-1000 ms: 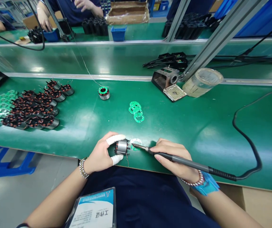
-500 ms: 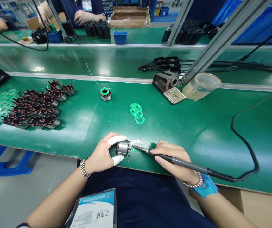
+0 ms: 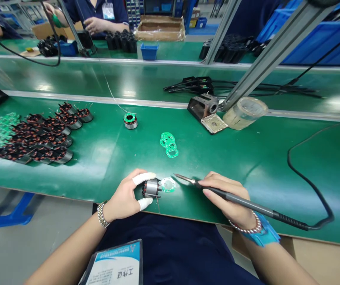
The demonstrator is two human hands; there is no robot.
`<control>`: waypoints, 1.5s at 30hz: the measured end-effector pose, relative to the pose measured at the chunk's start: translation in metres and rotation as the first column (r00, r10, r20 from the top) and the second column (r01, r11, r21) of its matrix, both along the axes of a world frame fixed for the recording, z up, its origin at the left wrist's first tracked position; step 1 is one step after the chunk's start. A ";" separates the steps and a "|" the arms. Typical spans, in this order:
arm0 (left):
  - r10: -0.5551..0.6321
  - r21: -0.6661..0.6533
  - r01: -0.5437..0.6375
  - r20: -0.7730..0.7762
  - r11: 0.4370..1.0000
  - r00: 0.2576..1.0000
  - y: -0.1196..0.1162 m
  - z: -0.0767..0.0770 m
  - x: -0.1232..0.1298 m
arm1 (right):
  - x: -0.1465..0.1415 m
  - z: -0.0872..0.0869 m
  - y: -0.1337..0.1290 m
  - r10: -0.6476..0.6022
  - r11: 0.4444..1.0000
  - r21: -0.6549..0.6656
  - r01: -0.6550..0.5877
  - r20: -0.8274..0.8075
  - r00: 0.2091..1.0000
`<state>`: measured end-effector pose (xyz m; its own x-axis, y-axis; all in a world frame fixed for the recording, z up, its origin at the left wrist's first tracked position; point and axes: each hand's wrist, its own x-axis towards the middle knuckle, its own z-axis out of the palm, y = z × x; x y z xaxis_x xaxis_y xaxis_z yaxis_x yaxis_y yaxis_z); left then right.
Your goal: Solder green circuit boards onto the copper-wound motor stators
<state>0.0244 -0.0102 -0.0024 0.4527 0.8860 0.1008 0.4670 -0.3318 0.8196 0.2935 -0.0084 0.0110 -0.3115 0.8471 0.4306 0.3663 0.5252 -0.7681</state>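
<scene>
The left hand (image 3: 122, 196) grips a wound stator (image 3: 152, 188) between its fingers (image 3: 143, 178), near the front edge of the bench (image 3: 247, 166). Just beside lies a green ring board (image 3: 162, 185). The right hand (image 3: 226, 194) clenches a soldering iron (image 3: 241, 202), its tip near the ring, not touching.

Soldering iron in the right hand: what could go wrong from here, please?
The soldering iron, held in the right hand, has its bare tip near the green ring board, so a hot tip could perhaps scorch it. The stator in the left hand is also close; a slip might burn the uncovered skin. Its thin wire leads hang down and could snag.
</scene>
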 end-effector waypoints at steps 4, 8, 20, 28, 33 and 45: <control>0.000 -0.026 -0.001 -0.035 1.000 0.999 -0.001 -0.002 -0.001 | 0.028 0.004 0.027 -0.402 0.904 0.179 0.387 0.051 0.914; 0.008 -0.031 -0.010 -0.036 0.999 0.999 -0.002 -0.002 0.000 | 0.069 0.003 0.074 -0.707 0.639 0.392 0.662 -0.043 0.706; 0.034 -0.110 -0.030 0.033 0.993 0.999 0.000 -0.002 -0.001 | 0.055 0.012 0.064 -0.593 0.781 0.192 0.595 -0.070 0.802; 0.044 -0.337 0.073 0.326 0.939 0.944 0.002 -0.006 0.005 | -0.019 0.012 0.004 0.112 0.973 0.177 -0.151 0.214 0.970; -0.020 -0.129 0.029 0.071 0.991 0.997 0.003 -0.004 0.009 | -0.038 0.001 0.001 -0.085 0.986 0.152 0.071 0.091 0.992; 0.101 0.084 -0.080 -0.286 0.993 0.953 0.001 -0.009 0.013 | -0.063 0.000 0.002 -0.038 0.867 -0.424 -0.262 -0.581 0.813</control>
<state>0.0379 -0.0088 -0.0111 0.3899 0.9200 0.0406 0.7117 -0.3290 0.6207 0.2304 -0.0067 0.0112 -0.2518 0.9602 0.1205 -0.2391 0.0589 -0.9692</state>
